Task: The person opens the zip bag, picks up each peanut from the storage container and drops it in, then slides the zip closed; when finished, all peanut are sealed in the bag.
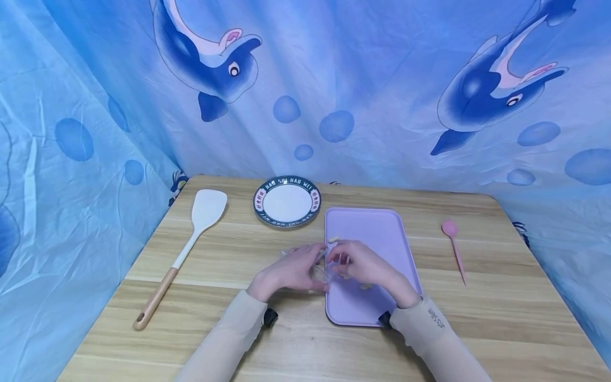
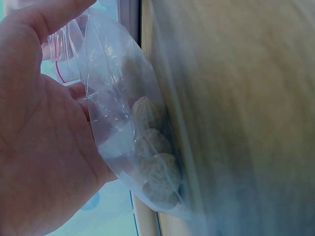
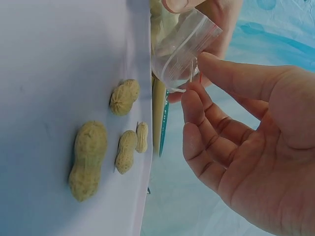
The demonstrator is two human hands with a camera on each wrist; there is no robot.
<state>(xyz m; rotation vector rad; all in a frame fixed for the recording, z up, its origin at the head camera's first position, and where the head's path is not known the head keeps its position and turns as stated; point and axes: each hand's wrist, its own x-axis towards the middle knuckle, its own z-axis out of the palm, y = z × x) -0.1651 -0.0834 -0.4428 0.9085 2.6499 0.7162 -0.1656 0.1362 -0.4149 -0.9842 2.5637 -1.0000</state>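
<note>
So a clear zip bag (image 2: 110, 103) is being held right at the left edge of the lilac tray (image 1: 371, 225), partly hidden by the hands in the head view. It's gripped from its left side by the left hand (image 1: 296, 268), thumb and fingers wrapped round it, while its lip is pinched between thumb and fingertip of the right hand (image 1: 360, 262), over the tray's left half. Some peanuts in the bag (image 2: 160, 169) can be seen, all unshelled and bunched together; an exact count can't be made through the plastic.

On the tray itself, four loose peanuts (image 3: 88, 160) are shown by the right wrist camera, one looking bigger because it's closer. From the head camera only a couple of pale bits can be picked out there, and the bag's contents are only really shown by the left wrist camera.

Further out, a white plate with a dark lettered rim (image 1: 286, 204) is set past the tray's far left corner. A white spatula with a wooden handle (image 1: 186, 249) is laid well left of the tray, and a pink spoon (image 1: 455, 253) to its right. All of it is carried by a wood-grain surface (image 1: 305, 353), with a blue dolphin curtain (image 1: 372, 79) hung beyond the tray.
</note>
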